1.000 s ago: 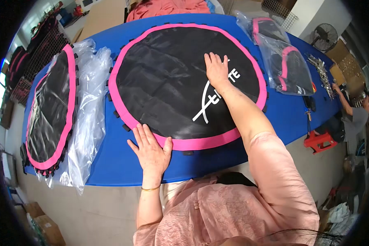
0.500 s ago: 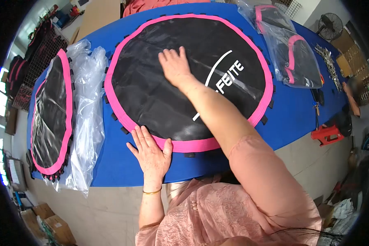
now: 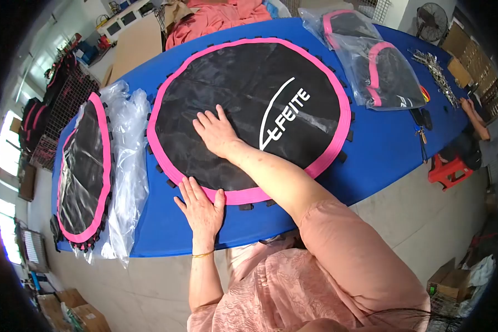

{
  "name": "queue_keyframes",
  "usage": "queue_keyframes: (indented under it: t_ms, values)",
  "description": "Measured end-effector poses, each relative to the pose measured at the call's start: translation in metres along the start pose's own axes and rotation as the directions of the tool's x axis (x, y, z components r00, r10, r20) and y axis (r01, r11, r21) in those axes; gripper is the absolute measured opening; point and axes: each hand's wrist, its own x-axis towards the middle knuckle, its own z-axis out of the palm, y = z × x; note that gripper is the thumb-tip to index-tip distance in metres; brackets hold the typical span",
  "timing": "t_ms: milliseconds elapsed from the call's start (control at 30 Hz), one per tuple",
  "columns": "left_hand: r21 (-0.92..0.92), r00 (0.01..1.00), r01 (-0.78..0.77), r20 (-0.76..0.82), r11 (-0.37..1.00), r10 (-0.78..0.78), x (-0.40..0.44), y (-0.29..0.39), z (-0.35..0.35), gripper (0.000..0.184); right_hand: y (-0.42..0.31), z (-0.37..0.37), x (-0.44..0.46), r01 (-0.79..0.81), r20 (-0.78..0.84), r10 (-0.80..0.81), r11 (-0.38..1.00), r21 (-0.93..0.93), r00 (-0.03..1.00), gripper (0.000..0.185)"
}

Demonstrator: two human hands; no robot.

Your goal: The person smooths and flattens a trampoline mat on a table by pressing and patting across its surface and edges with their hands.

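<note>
The black trampoline mat (image 3: 227,77) lies on the blue worktop (image 3: 382,144), beneath your right hand (image 3: 217,134), its fingers spread. Your left hand (image 3: 201,214), also spread, bears on the pink edging (image 3: 243,196). Anchor it lightly and stroke flat-handed. White lettering (image 3: 296,105) right of your right hand reads "FEITE".

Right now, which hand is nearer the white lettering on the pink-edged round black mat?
Right. The right hand is left of the lettering; the left hand is farther, fingers on the near pink border.
</note>
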Motion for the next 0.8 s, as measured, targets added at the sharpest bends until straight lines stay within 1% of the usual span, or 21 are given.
queue_keyframes:
  t_ms: [33, 100, 233, 267, 367, 467, 567, 600, 700, 767, 800]
  values:
    - [0.004, 1.000, 0.002, 0.004, 1.000, -0.002, 0.000, 0.000, 0.000, 0.096, 0.009, 0.000, 0.001, -0.006, 0.037, 0.007, 1.000, -0.027, 0.999, 0.050]
    - [0.007, 1.000, 0.002, 0.007, 1.000, -0.002, 0.001, 0.000, 0.001, 0.095, 0.027, 0.001, 0.005, -0.023, 0.028, 0.026, 0.996, -0.085, 0.999, 0.050]
    - [0.005, 1.000, 0.011, 0.020, 1.000, -0.011, 0.001, 0.001, 0.000, 0.094, 0.069, 0.013, 0.017, -0.067, -0.005, 0.067, 0.987, -0.147, 0.998, 0.049]
    - [0.011, 1.000, 0.012, 0.027, 1.000, -0.012, 0.001, 0.002, 0.000, 0.094, 0.081, 0.017, 0.020, -0.100, -0.029, 0.097, 0.987, -0.125, 0.995, 0.048]
    - [0.004, 0.999, 0.019, 0.038, 1.000, -0.019, 0.002, 0.003, -0.002, 0.093, 0.119, 0.019, 0.024, -0.162, -0.078, 0.148, 0.963, -0.217, 0.986, 0.048]
    - [0.008, 0.999, 0.023, 0.049, 1.000, -0.024, 0.003, 0.002, -0.003, 0.093, 0.159, 0.016, 0.026, -0.222, -0.069, 0.211, 0.938, -0.266, 0.975, 0.044]
    - [0.014, 0.999, 0.015, 0.049, 1.000, -0.016, 0.002, 0.002, -0.001, 0.094, 0.195, 0.018, 0.019, -0.260, -0.086, 0.245, 0.924, -0.282, 0.966, 0.046]
    - [0.011, 0.999, 0.009, 0.043, 1.000, -0.009, 0.002, 0.002, -0.001, 0.094, 0.201, 0.008, 0.017, -0.284, 0.018, 0.301, 0.917, -0.279, 0.953, 0.047]
    - [0.002, 1.000, -0.003, 0.031, 1.000, 0.003, 0.002, 0.000, 0.001, 0.094, 0.219, -0.005, 0.003, -0.312, 0.048, 0.347, 0.890, -0.333, 0.937, 0.049]
    - [0.020, 0.999, 0.004, 0.036, 1.000, -0.005, 0.002, 0.000, 0.000, 0.094, 0.230, -0.018, -0.011, -0.321, 0.099, 0.377, 0.877, -0.358, 0.921, 0.049]
    - [0.014, 0.999, 0.001, 0.036, 1.000, -0.002, 0.002, 0.000, 0.000, 0.094, 0.237, -0.022, -0.020, -0.328, 0.091, 0.386, 0.866, -0.377, 0.918, 0.049]
